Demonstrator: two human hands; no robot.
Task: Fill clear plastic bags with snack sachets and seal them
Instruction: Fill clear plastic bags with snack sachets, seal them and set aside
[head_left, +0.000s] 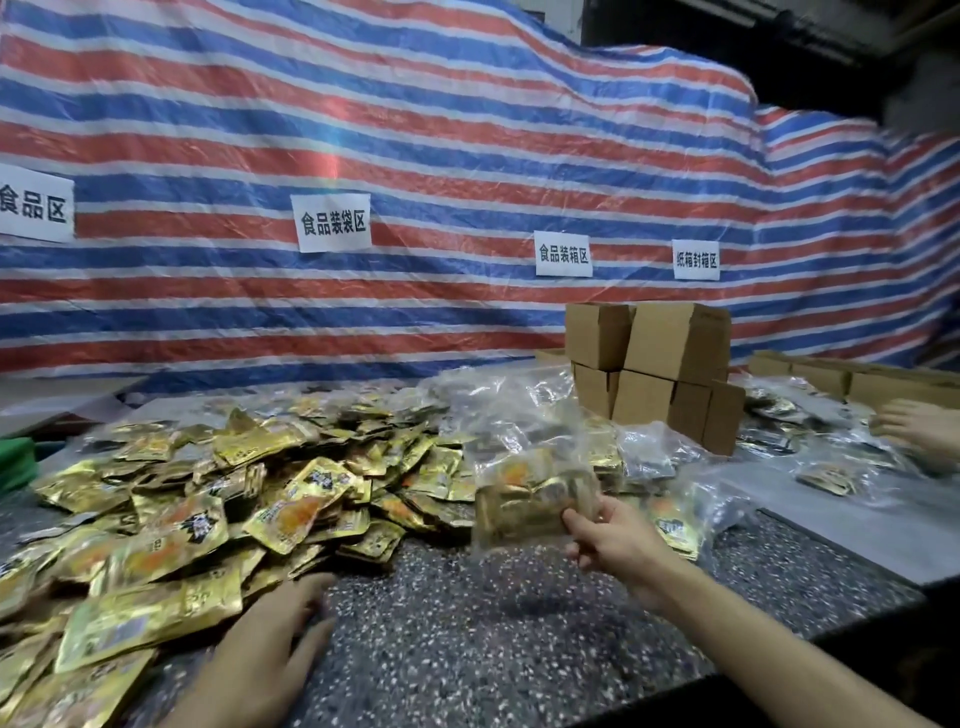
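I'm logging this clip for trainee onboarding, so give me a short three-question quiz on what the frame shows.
1. True or false: the right hand holds a clear bag with sachets inside.
2. Where is the left hand? A pinching the bag's mouth; B open, low beside the sachet pile; C out of view.
3. How many paper signs show on the striped tarp?
Key: 1 true; 2 B; 3 four.
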